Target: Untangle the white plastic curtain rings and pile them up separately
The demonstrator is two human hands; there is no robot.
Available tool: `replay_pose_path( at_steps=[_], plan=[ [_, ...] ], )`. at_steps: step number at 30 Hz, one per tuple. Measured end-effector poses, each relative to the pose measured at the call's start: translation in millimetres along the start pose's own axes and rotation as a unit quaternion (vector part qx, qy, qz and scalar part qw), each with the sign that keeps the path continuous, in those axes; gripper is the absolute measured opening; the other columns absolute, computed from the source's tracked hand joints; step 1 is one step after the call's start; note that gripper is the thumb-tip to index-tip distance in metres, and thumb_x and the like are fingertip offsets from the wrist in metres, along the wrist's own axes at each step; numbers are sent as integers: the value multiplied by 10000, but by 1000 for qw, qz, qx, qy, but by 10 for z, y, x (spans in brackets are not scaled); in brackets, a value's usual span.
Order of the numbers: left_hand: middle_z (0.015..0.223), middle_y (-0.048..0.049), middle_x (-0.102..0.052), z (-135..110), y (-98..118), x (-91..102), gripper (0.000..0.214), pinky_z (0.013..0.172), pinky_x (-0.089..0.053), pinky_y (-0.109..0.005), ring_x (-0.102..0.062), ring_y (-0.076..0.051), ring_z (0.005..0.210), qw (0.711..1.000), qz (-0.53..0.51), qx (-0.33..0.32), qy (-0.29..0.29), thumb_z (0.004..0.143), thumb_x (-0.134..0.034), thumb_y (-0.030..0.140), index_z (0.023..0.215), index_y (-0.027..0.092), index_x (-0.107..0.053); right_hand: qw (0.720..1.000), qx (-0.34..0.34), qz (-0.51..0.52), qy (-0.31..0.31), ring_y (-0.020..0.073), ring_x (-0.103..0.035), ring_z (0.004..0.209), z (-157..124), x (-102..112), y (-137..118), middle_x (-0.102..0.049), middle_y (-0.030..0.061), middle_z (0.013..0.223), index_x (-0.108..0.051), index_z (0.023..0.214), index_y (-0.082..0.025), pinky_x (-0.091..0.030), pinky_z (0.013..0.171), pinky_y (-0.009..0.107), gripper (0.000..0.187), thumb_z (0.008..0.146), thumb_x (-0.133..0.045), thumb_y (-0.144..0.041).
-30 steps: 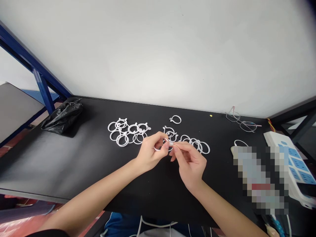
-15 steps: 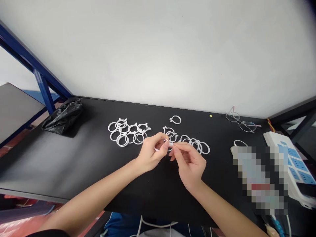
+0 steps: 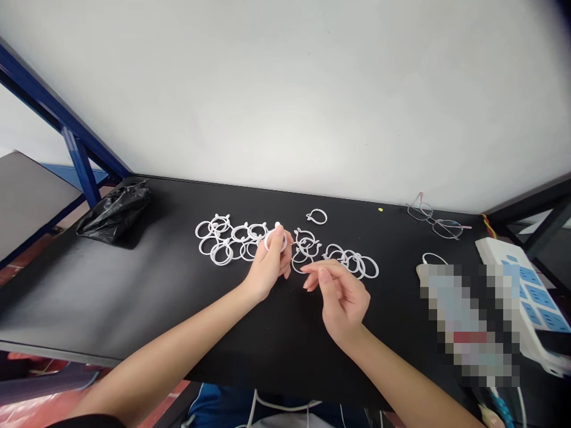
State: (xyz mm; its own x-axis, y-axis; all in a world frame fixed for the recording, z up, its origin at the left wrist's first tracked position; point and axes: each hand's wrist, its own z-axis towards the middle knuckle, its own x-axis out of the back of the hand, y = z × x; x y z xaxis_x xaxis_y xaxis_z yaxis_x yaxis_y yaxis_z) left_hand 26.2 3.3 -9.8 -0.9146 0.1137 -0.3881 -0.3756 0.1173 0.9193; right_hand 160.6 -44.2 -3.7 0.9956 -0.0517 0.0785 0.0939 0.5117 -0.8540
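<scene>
While the left hand (image 3: 267, 264) pinches a white ring (image 3: 266, 241) between its thumb, laid across the hoop, and the fingers behind, the ring's small knob stands clear above the thumb tip; the flat pinch presumably suits so thin a hoop, steadying it without covering its rim. The held ring is raised just beside the right edge of the left cluster (image 3: 232, 240), whose rings lie flat and overlapping on the black table (image 3: 66, 291). The right hand (image 3: 343, 297) hovers near the middle rings (image 3: 307, 244), its fingers loosely curled, the thumb set back from the index fingertip; nothing is seen in its grasp. Beyond it overlap the right-hand rings (image 3: 357, 255), and a lone ring (image 3: 326, 217) lies apart, nearer the wall (image 3: 285, 101). Such separate groups, all before the person, probably keep each lot within easy reach, while glasses (image 3: 432, 221) and a black bag (image 3: 113, 214) sit well off to either side.
</scene>
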Motion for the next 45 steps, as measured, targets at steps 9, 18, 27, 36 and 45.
replay_pose_path(
  at_steps=[9,18,27,36,45],
  plan=[
    [507,92,-322,7,114,70,281,424,-362,-172,-235,-42,382,967,-237,97,-14,918,-511,465,945,187,-544,1000,-5,-16,1,117,-614,595,4,-7,5,-662,14,744,-702,934,-206,-508,591,284,231,933,-485,-125],
    [524,75,-344,46,101,100,265,427,-346,-194,-281,-58,394,936,-325,135,31,924,-451,410,932,161,-540,1000,-4,-29,-6,126,-613,579,-8,-3,12,-667,22,759,-689,928,-206,-508,577,292,212,935,-484,-156],
    [544,92,-303,86,111,114,136,414,-306,-174,-266,-46,394,934,-323,140,67,798,-532,201,928,165,-516,1000,-6,-25,-7,127,-612,578,-6,-12,16,-671,22,767,-694,942,-207,-499,575,290,219,935,-483,-148],
    [532,90,-326,65,96,100,219,430,-335,-181,-267,-54,406,948,-285,139,40,730,-496,124,943,164,-524,1000,-3,-27,-9,127,-609,580,-7,-9,11,-663,21,749,-694,935,-207,-497,568,289,220,936,-482,-149],
    [635,48,-470,6,-24,23,43,492,-394,-192,-433,-79,528,996,57,-35,56,804,-547,195,842,180,-560,999,1,-39,-27,119,-602,565,-34,2,29,-672,29,758,-679,878,-194,-498,549,276,195,920,-498,-134]
  ],
)
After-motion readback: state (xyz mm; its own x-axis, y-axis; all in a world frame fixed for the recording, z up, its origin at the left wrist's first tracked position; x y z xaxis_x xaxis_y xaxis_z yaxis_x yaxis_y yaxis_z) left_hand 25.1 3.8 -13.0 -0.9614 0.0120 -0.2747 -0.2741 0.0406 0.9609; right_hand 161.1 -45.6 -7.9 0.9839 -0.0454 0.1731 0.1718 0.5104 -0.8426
